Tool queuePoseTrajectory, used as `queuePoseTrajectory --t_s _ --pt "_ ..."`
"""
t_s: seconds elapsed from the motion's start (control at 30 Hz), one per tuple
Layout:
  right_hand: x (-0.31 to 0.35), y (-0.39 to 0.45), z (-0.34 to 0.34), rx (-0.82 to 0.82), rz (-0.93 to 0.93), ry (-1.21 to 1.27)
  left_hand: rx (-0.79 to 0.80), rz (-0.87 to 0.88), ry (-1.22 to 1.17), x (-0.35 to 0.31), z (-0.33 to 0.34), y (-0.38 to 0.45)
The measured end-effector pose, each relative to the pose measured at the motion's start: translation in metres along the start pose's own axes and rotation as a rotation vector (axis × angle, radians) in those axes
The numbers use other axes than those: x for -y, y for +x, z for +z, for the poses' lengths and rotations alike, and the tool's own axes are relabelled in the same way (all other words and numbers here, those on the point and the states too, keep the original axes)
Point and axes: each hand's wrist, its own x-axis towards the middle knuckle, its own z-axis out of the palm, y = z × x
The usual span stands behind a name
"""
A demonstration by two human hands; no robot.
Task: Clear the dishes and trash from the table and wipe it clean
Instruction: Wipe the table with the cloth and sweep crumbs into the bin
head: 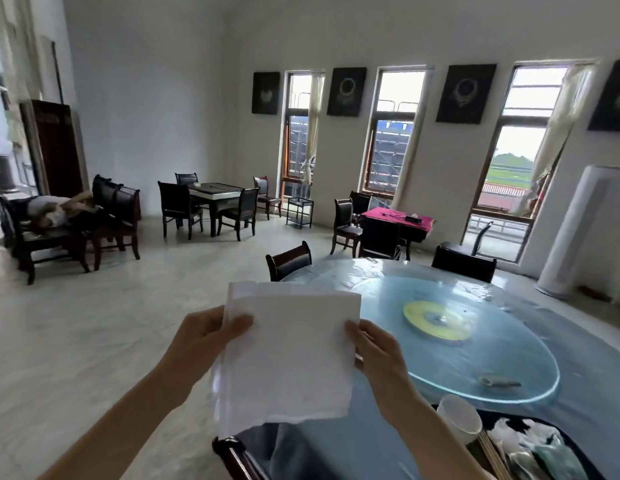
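I hold a white cloth (288,355) spread out in front of me, above the near left edge of the round table (578,362). My left hand (204,337) pinches its left edge and my right hand (378,355) grips its right edge. The table has a blue cover and a glass turntable (492,344) with a yellow centre. A small scrap of trash (499,381) lies on the turntable's near edge. At the lower right a dark tray (575,441) carries a white cup (459,419), chopsticks (492,455) and crumpled wrappers (537,448).
Dark wooden chairs (289,259) stand around the round table, one chair back (232,455) right below the cloth. Further tables with chairs (211,202) fill the room's far side. A person lies on a bench (59,216) at the left. A white column unit (571,230) stands right.
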Motion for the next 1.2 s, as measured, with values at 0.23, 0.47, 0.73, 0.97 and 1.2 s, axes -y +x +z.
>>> queuePoseTrajectory --t_s 0.23,0.47,0.73,0.97,1.2 --pt "-0.01 0.038 0.031 -0.177 -0.048 -0.11 0.098 0.008 -0.054 0.022 -0.021 0.062" --pt "-0.03 0.101 0.04 -0.291 0.067 -0.069 0.162 -0.013 -0.071 0.049 -0.015 0.141" --pt "-0.053 0.18 0.071 -0.323 0.105 0.03 0.34 0.004 -0.018 0.093 0.006 0.253" --pt "-0.071 0.215 0.113 -0.2 0.137 0.018 0.436 -0.052 -0.009 0.142 0.032 0.301" --pt "-0.125 0.25 0.134 -0.281 0.219 -0.071 0.537 -0.069 0.028 0.204 0.041 0.333"
